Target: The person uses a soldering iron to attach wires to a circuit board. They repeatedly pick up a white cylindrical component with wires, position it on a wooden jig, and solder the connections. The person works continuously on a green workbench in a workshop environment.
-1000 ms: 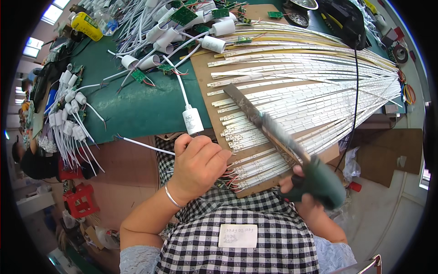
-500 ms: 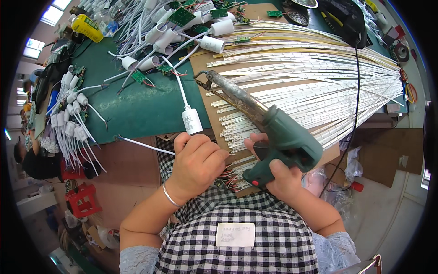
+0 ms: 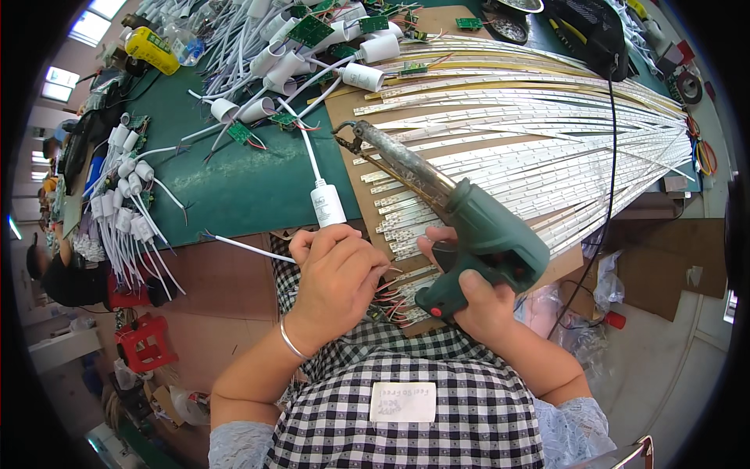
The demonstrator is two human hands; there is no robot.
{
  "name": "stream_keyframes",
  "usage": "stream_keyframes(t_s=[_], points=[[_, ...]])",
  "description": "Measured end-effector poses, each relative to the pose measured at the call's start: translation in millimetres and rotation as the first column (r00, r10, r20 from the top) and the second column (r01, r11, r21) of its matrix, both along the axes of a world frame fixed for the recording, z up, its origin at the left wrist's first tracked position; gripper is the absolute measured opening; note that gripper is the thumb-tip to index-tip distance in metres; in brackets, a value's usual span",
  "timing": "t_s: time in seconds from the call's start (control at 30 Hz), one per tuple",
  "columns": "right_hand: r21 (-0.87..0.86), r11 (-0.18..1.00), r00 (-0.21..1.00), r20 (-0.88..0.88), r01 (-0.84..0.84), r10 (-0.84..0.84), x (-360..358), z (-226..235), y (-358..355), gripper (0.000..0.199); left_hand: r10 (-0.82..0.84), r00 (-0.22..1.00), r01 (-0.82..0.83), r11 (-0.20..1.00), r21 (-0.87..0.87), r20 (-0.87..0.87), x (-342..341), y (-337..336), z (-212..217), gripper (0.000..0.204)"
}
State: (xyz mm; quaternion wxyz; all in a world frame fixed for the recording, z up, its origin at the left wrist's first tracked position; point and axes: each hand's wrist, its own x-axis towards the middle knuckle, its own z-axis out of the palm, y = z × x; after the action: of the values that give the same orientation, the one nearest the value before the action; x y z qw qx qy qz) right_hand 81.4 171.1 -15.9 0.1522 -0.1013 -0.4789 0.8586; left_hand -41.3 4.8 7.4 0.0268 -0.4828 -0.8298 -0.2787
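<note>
My right hand (image 3: 488,309) is wrapped around the handle of a dark green soldering gun (image 3: 500,238). Its long metal barrel points up and left, and the bent tip is over the board's left edge. My left hand (image 3: 336,285) is closed in a pinch on a white cable (image 3: 250,248); one stripped end sticks out to the left. Thin wire ends show just right of its fingertips, beside the red and white leads of the LED strips (image 3: 394,301). Directly above my left hand lies a white lamp socket (image 3: 326,205) with its cable running up the table.
Many white LED strips (image 3: 500,168) fan out over a brown board (image 3: 355,160). Piled white sockets (image 3: 363,76) with green circuit boards (image 3: 311,30) cover the back. Another bunch (image 3: 125,195) hangs at the left table edge. A black cord (image 3: 612,156) runs down the right side.
My left hand has shifted slightly, its fingers bending a little differently around the cable, whose loose end has moved a little to the right. The soldering gun stays nearly still.
</note>
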Motion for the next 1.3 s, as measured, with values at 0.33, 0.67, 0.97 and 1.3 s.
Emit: stream_keyframes(t_s=[0.33, 0.67, 0.97, 1.3], points=[[-0.021, 1.0, 0.999, -0.037, 0.019, -0.02, 0.3, -2.1, -1.7, 0.051, 0.049, 0.985, -0.056, 0.998, -0.037, -0.163, 10.4, 8.9, -5.1, 0.016], [-0.04, 0.994, 0.93, 0.351, -0.098, 0.106, 38.1, 32.3, 9.8, 0.078, 0.072, 0.971, -0.073, 0.997, 0.005, -0.228, 11.7, 9.5, -5.0, 0.017], [0.448, 0.863, 0.953, 0.28, -0.236, 0.115, 116.1, 1.1, 41.2, 0.029, 0.087, 0.983, -0.077, 0.995, 0.066, -0.164, 10.8, 10.7, -7.9, 0.017], [-0.058, 0.993, 0.849, 0.516, -0.102, 0.117, 118.7, -3.1, 30.9, 0.026, 0.087, 0.983, -0.074, 0.994, 0.083, -0.162, 10.3, 11.3, -8.6, 0.019]])
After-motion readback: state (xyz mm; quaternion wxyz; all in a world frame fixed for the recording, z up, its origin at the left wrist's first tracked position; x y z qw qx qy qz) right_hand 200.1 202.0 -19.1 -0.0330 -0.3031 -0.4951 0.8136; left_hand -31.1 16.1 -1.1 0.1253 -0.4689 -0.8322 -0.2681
